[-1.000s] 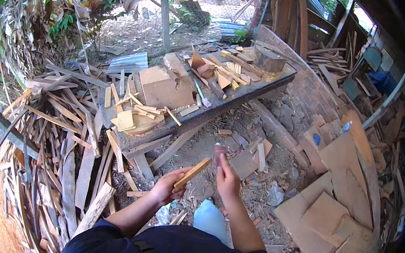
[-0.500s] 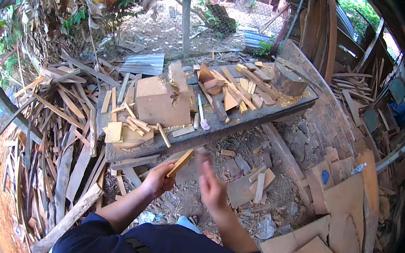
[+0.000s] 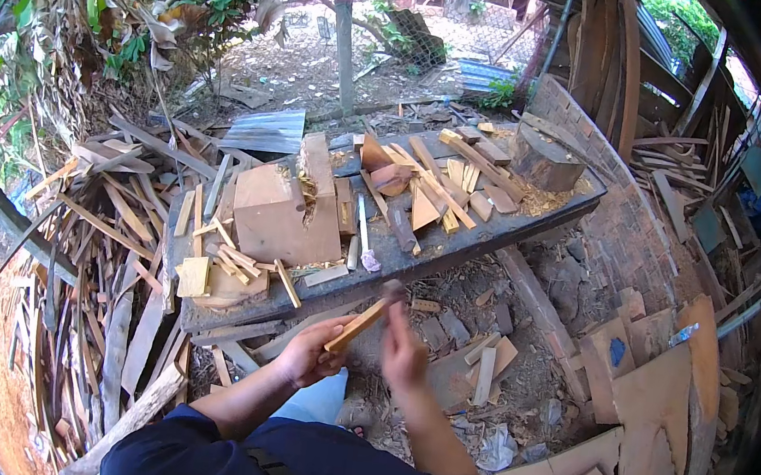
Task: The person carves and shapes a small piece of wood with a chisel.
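— What's in the hands right now?

— One short wooden stick point(image 3: 358, 324), pale orange, slanting up to the right. The left hand point(image 3: 310, 358) is wrapped around its lower end, fingers closed on it. The right hand point(image 3: 404, 349) is right beside the upper end, held edge-on and a bit blurred — whether it is pinching the stick or just touching it, I can't tell.

— And where is all that happening?

— Just in front of the long dark workbench point(image 3: 530, 224), below its near edge, above the dirt and scraps on the ground. Two forearms come up from the bottom, both in dark blue sleeves.

— What's on the bench?

— One big square wooden block point(image 3: 279, 216) on the left part, with a clutch of thin offcuts around its near corner. One round log stump point(image 3: 545, 158) at the far right end. Between them a loose heap of sticks and wedges — too many and too tangled to count. One long tool with a pale handle point(image 3: 363, 228) lies next to the block.

— Around it?

— A sprawl of long wooden slats point(image 3: 93, 235) to the left, flat boards point(image 3: 660, 397) stacked at the right, one sheet of corrugated metal point(image 3: 268, 129) behind the bench.
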